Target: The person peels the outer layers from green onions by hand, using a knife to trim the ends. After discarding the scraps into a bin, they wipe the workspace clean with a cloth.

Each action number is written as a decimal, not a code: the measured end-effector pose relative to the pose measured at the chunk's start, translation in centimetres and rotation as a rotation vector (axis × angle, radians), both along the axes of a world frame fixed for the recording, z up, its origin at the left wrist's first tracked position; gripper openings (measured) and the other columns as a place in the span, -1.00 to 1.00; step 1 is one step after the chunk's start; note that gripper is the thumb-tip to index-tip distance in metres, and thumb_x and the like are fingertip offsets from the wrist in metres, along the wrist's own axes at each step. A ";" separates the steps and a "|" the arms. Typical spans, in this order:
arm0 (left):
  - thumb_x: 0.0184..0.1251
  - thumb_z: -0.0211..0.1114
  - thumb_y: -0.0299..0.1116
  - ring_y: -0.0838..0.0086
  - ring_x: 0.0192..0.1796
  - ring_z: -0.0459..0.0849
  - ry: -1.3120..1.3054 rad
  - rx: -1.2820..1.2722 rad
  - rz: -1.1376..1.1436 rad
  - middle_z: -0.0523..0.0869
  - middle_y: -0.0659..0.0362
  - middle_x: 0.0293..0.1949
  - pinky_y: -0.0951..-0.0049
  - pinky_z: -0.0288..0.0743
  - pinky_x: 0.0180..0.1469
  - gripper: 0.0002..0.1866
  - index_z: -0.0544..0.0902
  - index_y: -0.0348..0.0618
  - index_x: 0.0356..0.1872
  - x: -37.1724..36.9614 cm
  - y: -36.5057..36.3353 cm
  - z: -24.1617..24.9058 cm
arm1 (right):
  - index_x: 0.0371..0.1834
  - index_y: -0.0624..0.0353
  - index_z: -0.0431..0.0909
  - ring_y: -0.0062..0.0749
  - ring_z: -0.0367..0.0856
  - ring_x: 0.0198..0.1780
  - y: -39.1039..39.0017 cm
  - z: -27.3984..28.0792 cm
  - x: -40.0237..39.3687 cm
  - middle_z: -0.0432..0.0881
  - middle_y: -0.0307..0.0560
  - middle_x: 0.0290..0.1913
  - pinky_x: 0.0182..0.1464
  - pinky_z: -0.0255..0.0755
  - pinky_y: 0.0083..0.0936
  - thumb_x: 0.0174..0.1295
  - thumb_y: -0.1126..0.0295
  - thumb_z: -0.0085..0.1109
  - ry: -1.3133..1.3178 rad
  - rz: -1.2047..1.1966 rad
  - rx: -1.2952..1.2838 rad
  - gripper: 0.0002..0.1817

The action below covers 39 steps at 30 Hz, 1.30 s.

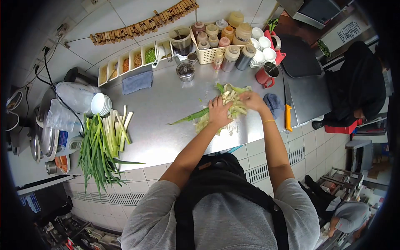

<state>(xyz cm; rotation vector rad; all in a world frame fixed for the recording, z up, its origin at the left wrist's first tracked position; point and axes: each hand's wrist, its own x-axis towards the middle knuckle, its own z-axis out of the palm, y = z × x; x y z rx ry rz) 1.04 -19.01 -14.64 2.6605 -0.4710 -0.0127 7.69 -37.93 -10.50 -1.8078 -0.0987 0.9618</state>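
A loose heap of pale and green leek or scallion trimmings [234,104] lies on the steel counter near its front edge. My left hand [219,112] rests against the left side of this heap, fingers spread. One long green leaf [189,117] sticks out to the left from beneath that hand. On the heap's right side is my right hand [252,101], its fingers bent and smeared by motion, so I cannot tell what they hold. To the left, a bunch of long green onions [98,146] hangs over the counter's front edge, white ends beside it.
An orange-handled knife [288,114] and a folded blue cloth [274,105] lie to the right. Behind stand a red mug [266,75], a basket of sauce bottles [214,55] and a topping tray [130,62]. White bowls [101,104] sit at left. A co-worker [350,83] stands at right.
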 end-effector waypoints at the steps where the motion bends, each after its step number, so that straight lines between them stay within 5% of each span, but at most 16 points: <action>1: -0.36 0.48 -0.04 0.00 0.27 0.17 -0.010 -0.037 0.008 0.24 -0.12 0.20 -0.14 0.02 0.24 -0.14 0.38 0.14 0.17 -0.1 0.0 -0.2 | 0.17 0.17 0.38 0.01 0.30 0.21 -0.2 -0.6 0.7 0.38 0.18 0.17 0.23 0.18 -0.26 -0.08 0.38 0.19 -0.409 -0.077 -0.246 -0.38; 2: -0.29 0.45 -0.16 0.03 0.23 0.22 -0.022 -0.075 0.014 0.30 -0.06 0.16 -0.11 0.07 0.21 -0.30 0.48 0.10 0.07 0.0 0.0 -0.4 | 0.09 0.13 0.47 0.00 0.45 0.08 -0.5 -1.6 1.1 0.50 0.12 0.06 0.14 0.31 -0.27 -0.05 0.41 0.16 -0.819 -0.155 -0.496 -0.49; 6: -0.29 0.38 -0.39 0.06 0.14 0.30 0.027 -0.064 0.032 0.38 0.00 0.09 0.03 0.22 0.17 -0.38 0.52 0.08 0.01 0.4 0.0 -1.4 | -0.10 -0.02 0.60 0.02 0.52 -0.09 -0.3 -5.2 1.3 0.60 0.04 -0.17 0.03 0.41 -0.27 -0.07 0.40 0.16 -1.271 -0.106 -0.753 -0.63; 8: -0.24 0.37 -0.47 0.06 0.11 0.37 0.036 -0.105 0.038 0.42 0.03 0.04 0.16 0.37 0.09 -0.43 0.53 0.06 -0.02 1.2 0.6 -1.6 | -0.18 -0.05 0.63 0.00 0.54 -0.13 0.0 -4.7 0.5 0.59 0.09 -0.17 -0.03 0.43 -0.26 -0.01 0.40 0.12 -0.882 -0.193 -0.696 -0.72; 11: -0.23 0.33 -0.52 0.01 0.01 0.46 0.059 -0.289 0.221 0.47 -0.02 -0.03 0.22 0.44 0.03 -0.46 0.54 -0.02 -0.04 2.2 1.5 -1.3 | -0.20 0.03 0.63 0.02 0.56 -0.18 0.9 -5.2 -1.3 0.58 0.12 -0.20 -0.08 0.45 -0.25 0.04 0.41 0.08 -0.729 -0.410 -0.633 -0.76; 18: -0.18 0.33 -0.27 0.00 0.02 0.49 0.128 -0.594 0.425 0.57 -0.17 -0.10 0.19 0.39 0.10 -0.45 0.53 -0.19 -0.03 4.9 1.1 -3.0 | -0.27 0.19 0.61 0.08 0.56 -0.20 8.0 -7.5 -5.3 0.58 0.21 -0.23 -0.12 0.46 -0.24 0.08 0.39 0.08 -0.790 -0.434 -0.467 -0.80; 21: -0.16 0.32 -0.16 0.01 0.02 0.51 0.283 -0.673 0.441 0.56 -0.18 -0.05 0.22 0.39 0.11 -0.42 0.52 -0.20 -0.02 4.3 1.4 1.6 | -0.31 0.27 0.58 0.06 0.58 -0.19 11.4 -7.1 -6.6 0.58 0.24 -0.26 -0.14 0.45 -0.33 0.02 0.39 0.14 -0.635 -0.585 -0.384 -0.79; 23: -0.23 0.39 -0.16 0.07 0.04 0.54 0.337 -0.702 0.469 0.57 -0.16 -0.02 0.28 0.40 0.11 -0.34 0.51 -0.25 0.00 4.8 1.9 1.8 | -0.17 0.31 0.53 0.08 0.51 -0.08 12.5 -6.8 -7.2 0.54 0.25 -0.10 -0.04 0.40 -0.27 0.05 0.37 0.11 -0.801 -0.600 -0.071 -0.70; 25: -0.34 0.47 -0.16 0.12 0.03 0.56 0.428 -0.828 0.411 0.58 -0.13 -0.04 0.33 0.42 0.09 -0.24 0.49 -0.30 0.03 5.3 2.6 2.1 | -0.12 0.27 0.51 0.00 0.50 -0.03 12.4 -7.2 -6.8 0.51 0.22 -0.04 -0.03 0.39 -0.31 0.06 0.45 0.08 -0.749 -0.561 -0.058 -0.71; 28: -0.30 0.49 -0.29 0.24 -0.09 0.63 0.307 -0.848 0.426 0.62 -0.06 -0.10 0.37 0.50 -0.06 -0.32 0.50 -0.35 -0.02 7.4 3.7 -3.8 | -0.11 0.25 0.52 -0.08 0.55 -0.10 11.4 -8.6 -5.7 0.56 0.13 -0.09 -0.02 0.39 -0.37 0.08 0.54 0.03 -1.013 -0.306 -0.295 -0.73; 30: -0.23 0.46 -0.35 0.30 -0.15 0.64 0.491 -1.010 0.513 0.63 -0.02 -0.13 0.38 0.51 -0.12 -0.39 0.51 -0.35 -0.04 6.7 4.9 -0.3 | -0.26 0.21 0.58 -0.34 0.57 -0.28 11.0 -5.9 -5.9 0.63 -0.04 -0.23 -0.20 0.39 -0.47 0.09 0.62 -0.02 -0.350 -0.521 0.314 -0.79; 32: -0.10 0.35 -0.57 0.43 -0.30 0.64 0.611 -1.227 0.661 0.66 0.10 -0.22 0.42 0.52 -0.30 -0.59 0.54 -0.35 -0.11 6.2 5.6 1.9 | -0.38 0.21 0.60 -0.39 0.56 -0.29 9.0 -2.2 -6.3 0.65 -0.09 -0.32 -0.21 0.38 -0.48 0.07 0.62 -0.03 -0.705 -0.612 0.142 -0.82; 33: -0.10 0.35 -0.57 0.43 -0.30 0.64 0.612 -1.229 0.662 0.66 0.10 -0.22 0.42 0.52 -0.30 -0.59 0.54 -0.35 -0.11 6.1 5.9 2.1 | -0.43 0.20 0.62 -0.32 0.57 -0.29 6.8 -2.5 -5.2 0.65 -0.07 -0.35 -0.22 0.38 -0.44 0.06 0.55 0.04 -1.182 -0.696 0.014 -0.87; 34: -0.08 0.33 -0.58 0.42 -0.31 0.65 0.567 -1.344 0.653 0.66 0.11 -0.26 0.42 0.53 -0.35 -0.63 0.54 -0.33 -0.13 6.1 6.5 2.1 | -0.38 0.13 0.63 -0.18 0.57 -0.25 3.9 -1.4 -5.0 0.65 -0.04 -0.35 -0.05 0.36 -0.34 0.03 0.38 0.16 -1.348 -0.776 -0.337 -0.87; 37: -0.02 0.30 -0.60 0.46 -0.37 0.63 0.513 -1.505 0.631 0.64 0.15 -0.30 0.46 0.51 -0.45 -0.68 0.54 -0.27 -0.16 5.4 8.4 3.4 | -0.05 0.01 0.57 0.05 0.40 0.04 -2.5 -1.1 -4.8 0.50 0.17 0.00 0.09 0.27 -0.17 -0.06 0.12 0.32 -1.263 -1.070 -1.050 -0.53; 39: -0.02 0.31 -0.61 0.49 -0.34 0.61 0.430 -1.585 0.552 0.63 0.18 -0.28 0.44 0.51 -0.35 -0.67 0.54 -0.28 -0.15 4.8 9.5 5.0 | 0.09 -0.05 0.49 0.14 0.30 0.11 -6.5 -5.3 -5.1 0.42 0.24 0.06 0.13 0.22 -0.10 -0.09 0.05 0.35 -1.094 -0.933 -1.177 -0.39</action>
